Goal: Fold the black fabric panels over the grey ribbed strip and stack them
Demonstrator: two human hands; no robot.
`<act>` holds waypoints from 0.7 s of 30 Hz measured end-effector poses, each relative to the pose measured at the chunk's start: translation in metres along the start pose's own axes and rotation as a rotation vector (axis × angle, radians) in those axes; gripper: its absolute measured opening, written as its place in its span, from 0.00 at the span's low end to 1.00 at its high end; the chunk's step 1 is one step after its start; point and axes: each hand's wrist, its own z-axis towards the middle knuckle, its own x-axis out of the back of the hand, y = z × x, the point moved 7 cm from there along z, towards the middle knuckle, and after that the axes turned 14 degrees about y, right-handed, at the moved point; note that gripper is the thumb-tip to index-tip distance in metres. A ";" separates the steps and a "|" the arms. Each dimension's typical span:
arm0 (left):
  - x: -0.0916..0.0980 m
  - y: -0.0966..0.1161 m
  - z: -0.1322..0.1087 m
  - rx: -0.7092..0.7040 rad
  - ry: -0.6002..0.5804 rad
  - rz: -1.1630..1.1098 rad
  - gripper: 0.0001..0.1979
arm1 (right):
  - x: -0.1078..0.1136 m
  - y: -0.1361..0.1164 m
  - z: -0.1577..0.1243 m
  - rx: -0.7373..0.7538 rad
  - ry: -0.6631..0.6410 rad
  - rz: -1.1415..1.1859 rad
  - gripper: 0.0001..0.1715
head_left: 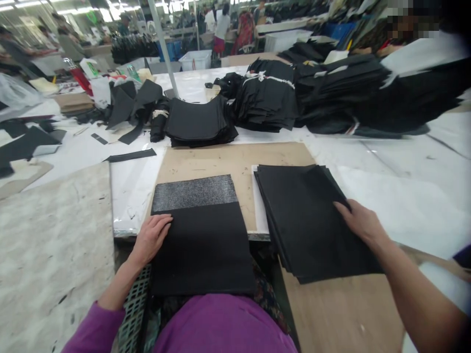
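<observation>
A black fabric panel (204, 247) lies in front of me over a grey, speckled interlining piece (194, 192) whose far strip shows. My left hand (151, 238) rests flat on the panel's left edge, fingers stretched out and together. To the right sits a stack of black fabric pieces (309, 220), slightly fanned. My right hand (358, 223) lies on the stack's right side, fingers flat on the top piece. Both pieces rest on a brown cardboard sheet (235, 159).
Large heaps of black cut fabric (331, 93) and a smaller pile (198, 122) fill the far side of the white table (405, 166). A metal pole (164, 49) rises behind. Other people (222, 24) work in the background. A plastic crate (134, 304) sits below my left arm.
</observation>
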 end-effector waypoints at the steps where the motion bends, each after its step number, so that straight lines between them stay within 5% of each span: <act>1: 0.000 -0.001 -0.001 0.000 0.003 -0.005 0.13 | 0.004 -0.004 -0.003 0.013 -0.029 -0.041 0.21; 3: -0.001 -0.002 -0.002 -0.002 0.005 -0.014 0.13 | 0.022 -0.021 -0.008 0.085 0.032 -0.156 0.23; 7: -0.001 -0.002 -0.001 0.009 -0.002 -0.018 0.13 | 0.060 -0.088 0.000 0.350 0.357 -0.191 0.30; 11: -0.002 -0.002 0.000 0.038 -0.015 -0.013 0.13 | 0.032 -0.164 0.036 0.643 0.042 0.152 0.27; 14: -0.001 -0.003 -0.001 0.049 -0.010 -0.009 0.13 | 0.004 -0.200 0.069 0.671 -0.182 0.270 0.24; 17: -0.002 -0.003 -0.003 0.056 -0.013 -0.010 0.13 | -0.009 -0.218 0.093 0.630 -0.270 0.288 0.25; 21: -0.004 -0.004 -0.003 0.054 -0.014 -0.046 0.13 | 0.003 -0.210 0.100 0.509 -0.282 0.305 0.19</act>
